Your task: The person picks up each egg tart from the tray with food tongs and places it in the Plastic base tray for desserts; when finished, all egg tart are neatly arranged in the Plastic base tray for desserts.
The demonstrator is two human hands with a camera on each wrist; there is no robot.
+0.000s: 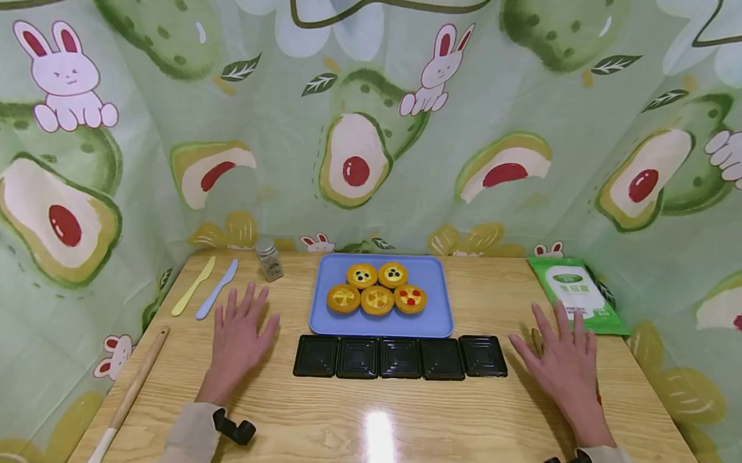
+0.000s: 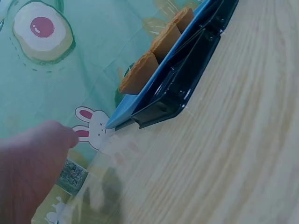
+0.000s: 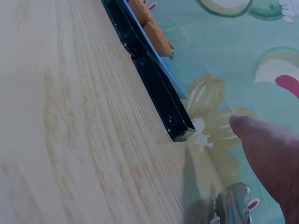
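Observation:
My left hand [image 1: 239, 336] has its fingers spread and holds nothing. It is left of the black square trays, close to a blue plastic knife [image 1: 217, 290]. On the other side my right hand [image 1: 561, 357] is also spread and holds nothing, just below a green and white packet [image 1: 576, 292]. It partly covers a thin brown item [image 1: 537, 341]. Several egg tarts [image 1: 377, 300], topped with fruit pieces, sit on a blue tray [image 1: 444, 324]. In front of that tray stands a row of small black square trays [image 1: 401, 358]. Both wrist views show the thumbs extended.
A yellow plastic knife [image 1: 193, 287] lies beside the blue one, with a spice shaker [image 1: 269, 260] to their right. Along the left table edge runs a long wooden-handled tool [image 1: 130, 394]. A patterned green curtain [image 1: 276, 117] encloses the wooden table [image 1: 313, 422] at back and sides.

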